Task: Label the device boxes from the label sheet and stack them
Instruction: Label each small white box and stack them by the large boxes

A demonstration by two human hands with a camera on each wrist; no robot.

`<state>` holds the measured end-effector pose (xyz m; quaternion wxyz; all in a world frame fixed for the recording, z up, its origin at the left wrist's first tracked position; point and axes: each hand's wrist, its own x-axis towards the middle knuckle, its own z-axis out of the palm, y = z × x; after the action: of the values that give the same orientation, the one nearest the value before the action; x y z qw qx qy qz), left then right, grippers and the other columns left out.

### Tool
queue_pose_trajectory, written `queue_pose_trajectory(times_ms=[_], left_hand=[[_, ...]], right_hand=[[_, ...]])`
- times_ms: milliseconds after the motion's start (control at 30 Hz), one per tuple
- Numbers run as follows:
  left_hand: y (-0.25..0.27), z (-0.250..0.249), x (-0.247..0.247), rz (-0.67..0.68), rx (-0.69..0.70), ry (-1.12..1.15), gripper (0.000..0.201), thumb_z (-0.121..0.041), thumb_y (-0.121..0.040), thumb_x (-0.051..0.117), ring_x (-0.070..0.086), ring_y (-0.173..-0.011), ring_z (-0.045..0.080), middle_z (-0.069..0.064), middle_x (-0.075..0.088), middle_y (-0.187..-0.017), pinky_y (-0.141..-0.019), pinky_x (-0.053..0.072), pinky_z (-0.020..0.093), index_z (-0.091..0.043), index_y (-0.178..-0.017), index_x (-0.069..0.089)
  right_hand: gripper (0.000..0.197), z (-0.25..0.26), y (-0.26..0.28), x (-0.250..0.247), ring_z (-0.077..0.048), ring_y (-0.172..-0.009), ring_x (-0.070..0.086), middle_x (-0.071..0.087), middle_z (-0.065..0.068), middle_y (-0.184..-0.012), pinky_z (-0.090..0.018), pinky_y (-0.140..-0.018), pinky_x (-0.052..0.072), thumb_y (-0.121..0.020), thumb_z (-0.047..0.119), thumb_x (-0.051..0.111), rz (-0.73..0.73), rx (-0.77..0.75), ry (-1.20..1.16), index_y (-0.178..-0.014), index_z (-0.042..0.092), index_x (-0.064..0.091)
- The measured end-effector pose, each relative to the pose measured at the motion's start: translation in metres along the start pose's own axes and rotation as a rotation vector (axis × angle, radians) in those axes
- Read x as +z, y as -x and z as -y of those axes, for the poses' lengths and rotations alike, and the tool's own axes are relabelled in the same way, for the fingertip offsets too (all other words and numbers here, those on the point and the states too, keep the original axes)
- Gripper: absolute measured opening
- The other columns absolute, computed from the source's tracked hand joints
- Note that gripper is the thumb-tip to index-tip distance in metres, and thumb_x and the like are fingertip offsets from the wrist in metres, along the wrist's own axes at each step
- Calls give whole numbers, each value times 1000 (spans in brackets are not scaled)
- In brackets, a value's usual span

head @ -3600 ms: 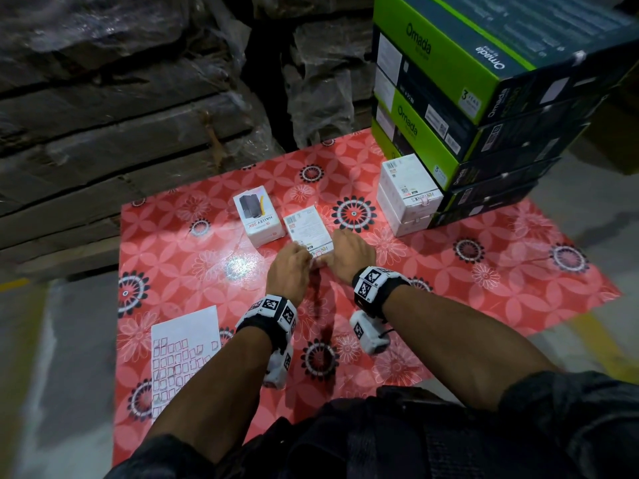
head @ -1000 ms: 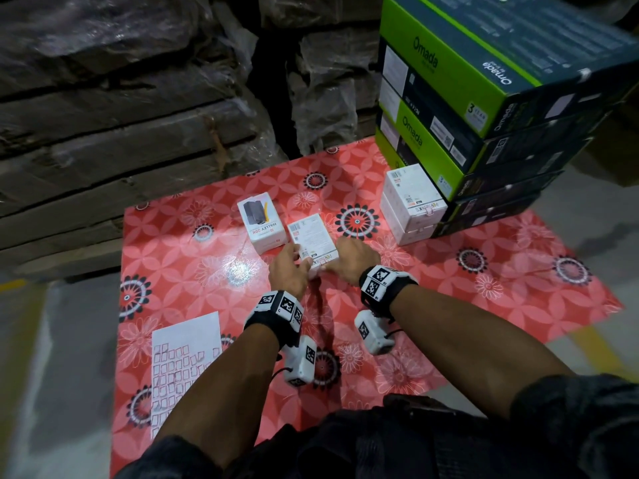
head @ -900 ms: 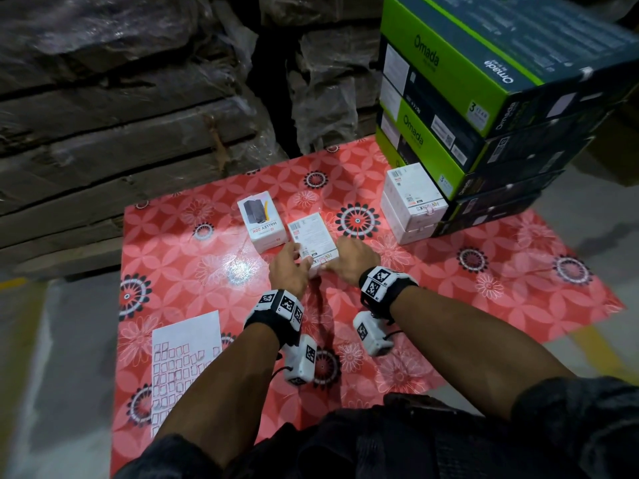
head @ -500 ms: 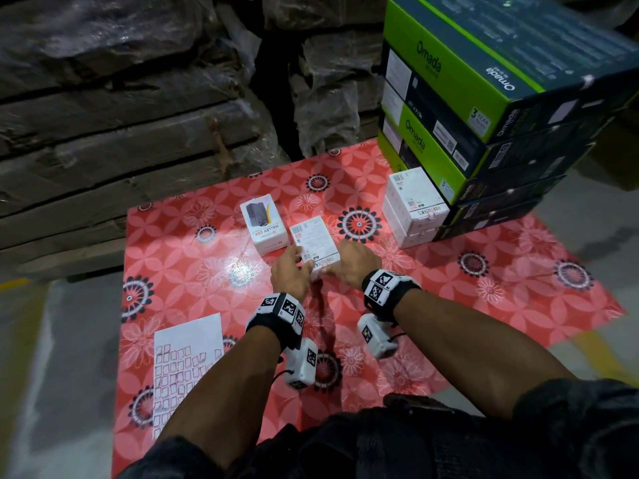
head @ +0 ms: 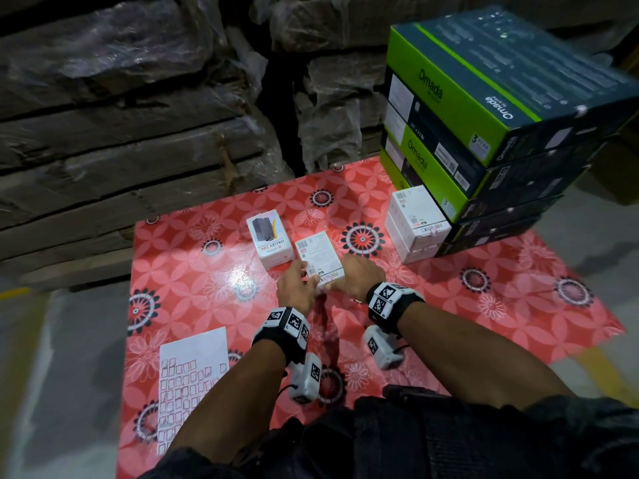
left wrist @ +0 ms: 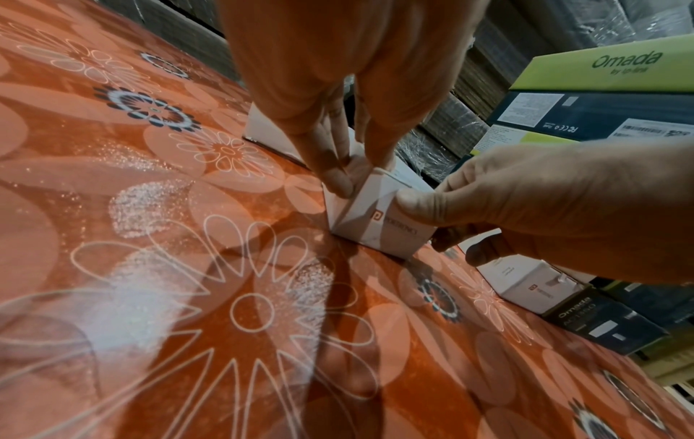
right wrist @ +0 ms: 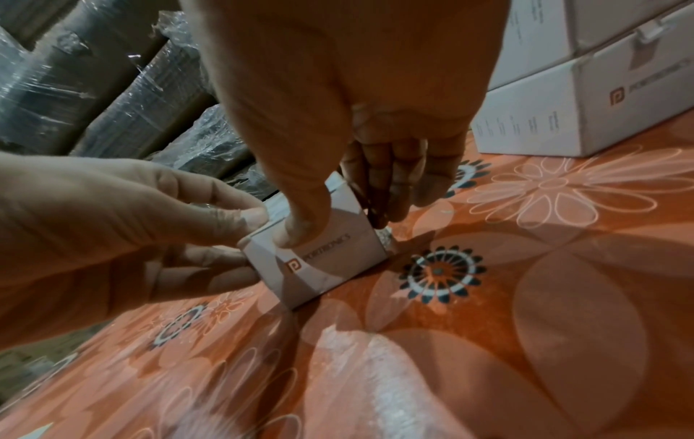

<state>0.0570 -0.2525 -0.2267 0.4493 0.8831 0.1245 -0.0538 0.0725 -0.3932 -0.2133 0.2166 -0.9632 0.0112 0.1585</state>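
A small white Portronics box [head: 318, 255] lies flat on the red flowered mat [head: 193, 271]. My left hand [head: 306, 275] grips its near left corner, one fingertip on the top edge and the others along the side [left wrist: 340, 181]. My right hand [head: 340, 271] holds the near right end, thumb [right wrist: 296, 234] pressed on the branded front face [right wrist: 330, 267] and fingers curled at the right side. The white label sheet [head: 192, 378], with several rows of small labels, lies at the near left, away from both hands.
A white Halley 20K box [head: 270, 242] stands just left of the held box. Two stacked white Portronics boxes [head: 416, 224] sit to the right against a tall pile of green and dark Omada cartons [head: 484, 126]. Wrapped pallets [head: 138, 115] close off the far side.
Both hands have stayed on the small white box, which has not moved on the mat. Only the head view has shifted slightly.
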Motion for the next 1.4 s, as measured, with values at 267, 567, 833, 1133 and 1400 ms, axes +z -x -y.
queue_pose_trajectory(times_ms=[267, 567, 833, 1133, 1400], left_hand=[[-1, 2, 0, 5, -3, 12, 27, -9, -88, 67, 67, -97, 28, 8, 68, -116, -83, 56, 46, -11, -113, 58], [1, 1, 0, -3, -9, 19, 31, -10, -87, 68, 66, -100, 28, 8, 67, -118, -87, 55, 47, -11, -116, 58], [3, -1, -1, -2, -10, 56, 31, -7, -87, 68, 65, -103, 26, 9, 66, -118, -87, 55, 44, -10, -116, 59], [2, 3, 1, 4, -31, 58, 31, -11, -87, 68, 64, -101, 28, 8, 65, -120, -86, 55, 48, -14, -116, 56], [2, -15, -10, 79, -172, 167, 46, 0, -89, 64, 60, -114, 25, 0, 60, -121, -82, 46, 23, -4, -132, 48]], right_hand=[[55, -2, -1, 4, -25, -82, 63, 68, -3, -98, -30, -65, 47, -77, 59, 75, 5, -1, -36, -102, 13, 58], [43, -3, -1, -3, -21, -80, 62, 69, -3, -99, -24, -53, 39, -81, 45, 77, 101, -47, -126, -108, 14, 64], [36, -5, -9, -4, -22, -81, 61, 66, -4, -95, -23, -54, 38, -95, 35, 62, 129, -21, -217, -114, 5, 66], [24, -8, -8, 1, -20, -66, 59, 64, -4, -76, -24, -53, 38, -95, 31, 61, 101, 29, -321, -85, 10, 67], [27, -4, -9, -1, -22, -80, 54, 60, -12, -89, -27, -60, 39, -105, 20, 44, 85, 95, -547, -87, 5, 58]])
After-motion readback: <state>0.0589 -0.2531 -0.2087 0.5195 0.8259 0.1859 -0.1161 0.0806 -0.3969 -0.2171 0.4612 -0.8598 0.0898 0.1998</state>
